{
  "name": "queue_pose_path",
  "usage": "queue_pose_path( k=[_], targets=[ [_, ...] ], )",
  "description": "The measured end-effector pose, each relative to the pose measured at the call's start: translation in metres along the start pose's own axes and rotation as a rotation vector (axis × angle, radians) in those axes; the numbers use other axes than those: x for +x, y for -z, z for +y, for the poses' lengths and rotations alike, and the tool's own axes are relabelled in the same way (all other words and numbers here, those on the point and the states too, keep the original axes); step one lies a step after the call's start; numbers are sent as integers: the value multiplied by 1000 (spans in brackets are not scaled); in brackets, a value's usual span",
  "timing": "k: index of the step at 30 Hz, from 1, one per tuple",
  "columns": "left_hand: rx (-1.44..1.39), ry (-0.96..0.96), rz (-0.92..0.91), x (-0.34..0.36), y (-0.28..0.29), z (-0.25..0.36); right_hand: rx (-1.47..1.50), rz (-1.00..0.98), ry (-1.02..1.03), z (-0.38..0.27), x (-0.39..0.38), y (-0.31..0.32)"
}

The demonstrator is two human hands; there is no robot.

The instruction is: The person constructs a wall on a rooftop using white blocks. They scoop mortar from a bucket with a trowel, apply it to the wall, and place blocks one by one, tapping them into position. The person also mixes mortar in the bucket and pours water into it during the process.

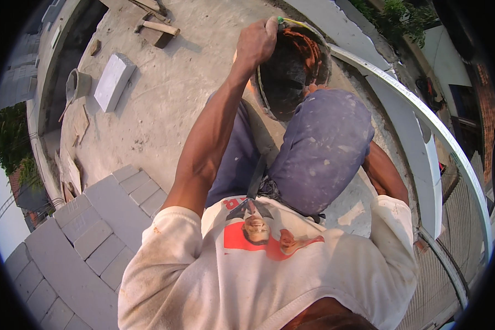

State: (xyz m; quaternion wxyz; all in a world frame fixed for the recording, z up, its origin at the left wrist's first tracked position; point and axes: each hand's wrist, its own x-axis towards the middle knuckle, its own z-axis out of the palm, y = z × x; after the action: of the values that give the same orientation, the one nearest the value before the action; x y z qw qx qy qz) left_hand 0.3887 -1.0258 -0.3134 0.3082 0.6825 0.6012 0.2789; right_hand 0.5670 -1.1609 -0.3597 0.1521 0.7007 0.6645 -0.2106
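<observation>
A dark bucket [283, 91] stands tilted in front of me, its mouth facing up toward me and orange-brown residue streaking the inner wall. My left hand [257, 42] is closed over the bucket's left rim, near a green bit and a yellow strip on the edge. Of my right hand [315, 88] only some fingers show, curled at the near right rim. My raised right knee [327, 140], in dusty blue trousers, hides the rest of that hand and part of the bucket.
A hammer [158, 26] rests on a dark block at the far left. A pale block [114, 82] and a small grey pail [78, 85] stand on the concrete floor. Stacked grey blocks [102, 247] fill the lower left. Along the right runs a long white strip [423, 113] near a low ledge.
</observation>
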Motion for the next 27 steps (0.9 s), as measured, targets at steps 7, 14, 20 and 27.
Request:
queue_pose_path(
  k=[7, 14, 20, 27],
  targets=[
    [-22, 23, 46, 3, 1, -5, 322, 14, 347, 36, -23, -2],
    [-52, 53, 64, 9, 17, -19, 915, -18, 570, 81, -54, -4],
    [-207, 143, 96, 39, 55, -116, 1181, 241, 339, 61, -31, 1],
    [-552, 369, 4, 2, 102, -208, 1464, 509, -63, 39, 44, 23]
  ],
)
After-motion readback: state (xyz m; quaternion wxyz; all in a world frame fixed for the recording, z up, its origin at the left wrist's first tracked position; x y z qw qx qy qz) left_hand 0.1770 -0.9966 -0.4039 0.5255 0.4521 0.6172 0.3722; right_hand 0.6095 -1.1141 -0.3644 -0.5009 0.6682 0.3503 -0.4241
